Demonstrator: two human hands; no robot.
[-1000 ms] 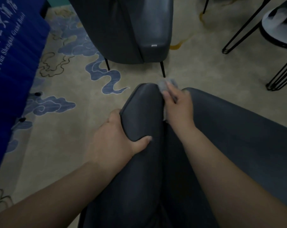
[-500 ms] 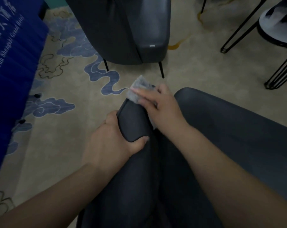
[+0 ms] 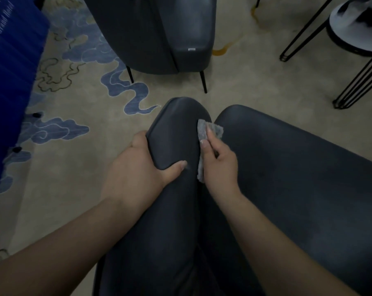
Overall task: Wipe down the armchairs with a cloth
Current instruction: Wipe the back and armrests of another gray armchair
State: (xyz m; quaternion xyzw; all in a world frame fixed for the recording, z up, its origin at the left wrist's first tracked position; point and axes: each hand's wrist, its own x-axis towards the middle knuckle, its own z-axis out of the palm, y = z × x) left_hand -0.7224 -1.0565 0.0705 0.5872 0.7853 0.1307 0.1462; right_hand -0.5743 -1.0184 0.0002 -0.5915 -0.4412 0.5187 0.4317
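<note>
A person looked down over a dark grey padded armchair, both bare forearms reaching forward from the bottom of the view. The left hand was clamped over the armrest, fingers wrapped down its outer side and thumb lying across the top, most likely to brace the chair and perhaps ease the arm away from the seat so the crease between them could be reached. The right hand was closed on a small grey cloth, pressing it into that crease against the inner face of the armrest. The cloth lay mostly beneath the right palm and fingers; a crumpled corner stuck out beyond the fingertips, and a narrow strip showed along the thumb side of the hand, just beside the left thumb without clearly touching it. A second, matching armchair stood near on the pale carpet with its blue cloud swirls, and looked yet to be wiped, though that could not be told. A blue drape hung at the left edge
</note>
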